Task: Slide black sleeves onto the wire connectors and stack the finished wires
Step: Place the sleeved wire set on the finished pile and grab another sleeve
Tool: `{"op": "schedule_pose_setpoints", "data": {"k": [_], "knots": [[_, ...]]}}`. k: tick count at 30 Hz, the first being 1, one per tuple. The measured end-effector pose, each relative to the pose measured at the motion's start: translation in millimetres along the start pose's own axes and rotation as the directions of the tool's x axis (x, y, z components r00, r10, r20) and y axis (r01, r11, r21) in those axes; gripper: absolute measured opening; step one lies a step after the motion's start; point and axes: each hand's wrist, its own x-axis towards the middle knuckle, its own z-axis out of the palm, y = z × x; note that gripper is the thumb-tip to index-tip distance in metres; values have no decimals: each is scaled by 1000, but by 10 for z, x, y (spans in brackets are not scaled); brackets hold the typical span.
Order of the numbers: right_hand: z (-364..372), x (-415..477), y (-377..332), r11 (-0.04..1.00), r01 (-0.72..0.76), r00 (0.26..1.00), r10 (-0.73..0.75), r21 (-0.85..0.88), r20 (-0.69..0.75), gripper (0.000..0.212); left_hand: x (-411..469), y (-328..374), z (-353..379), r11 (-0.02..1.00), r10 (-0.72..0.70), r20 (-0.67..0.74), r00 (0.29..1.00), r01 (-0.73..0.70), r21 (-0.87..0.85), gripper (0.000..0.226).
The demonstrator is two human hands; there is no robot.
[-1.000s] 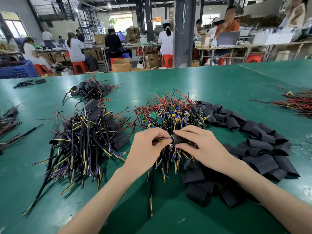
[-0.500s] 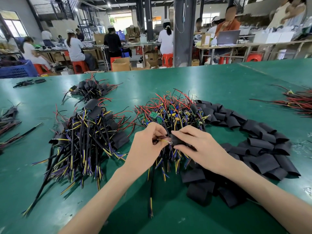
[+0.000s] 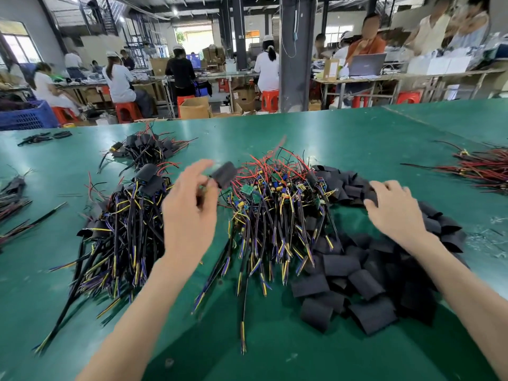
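Hands have split since half a second back: left hand (image 3: 189,213) swung up and left off the middle heap of unsleeved wires (image 3: 275,204) (red, yellow and blue leads, small green boards), and right hand (image 3: 393,210) went out onto the pile of flat black tube sleeves (image 3: 357,276) just right of that heap. Left grip pinches the freshly sleeved wire (image 3: 224,174), sleeved end up over the heap's left edge. Blur is heavy, so I read the pinch from the dangling tail, not the fingers. Right grip: fingers loosely bent on the sleeves; I can't tell whether one is pinched yet. Finished stack of black-sleeved wires (image 3: 123,229) lies left of the heap on the green tabletop (image 3: 357,133). A smaller sleeved bundle (image 3: 145,149) sits behind-left of the heap.

Risks as I judge them:
- Fast swing on a light pinch: the sleeve could slide back off the connector.
- The wire could drop short, between heap and stack, mixing done with undone.
- The dangling tail could snag heap leads and drag some along.
- Right hand is fishing among overlapping sleeves, so it could lift two stuck together or knock some into the heap.

Writing: none legible. Grey laptop (image 3: 367,64) and brown cartons (image 3: 193,108) far behind the heap show no label I can read; too small.
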Motion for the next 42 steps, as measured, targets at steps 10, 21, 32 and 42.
{"op": "schedule_pose_setpoints", "data": {"k": [10, 21, 32, 42], "knots": [[125, 20, -6, 983, 5, 992, 18, -182, 124, 31, 260, -643, -361, 968, -84, -218, 972, 132, 214, 42], [73, 21, -54, 994, -107, 978, 112, -36, 177, 28, 221, -961, -362, 736, -442, -96, 892, 422, 530, 42], [-60, -4, -110, 993, -108, 991, 111, 49, -71, 23, 98, -302, 364, 953, -264, 189, 946, 225, 204, 18], [-47, -31, -259, 969, -24, 984, 66, 245, -165, 49, 446, -232, 1055, 734, -677, 432, 596, 509, 449, 34]]}}
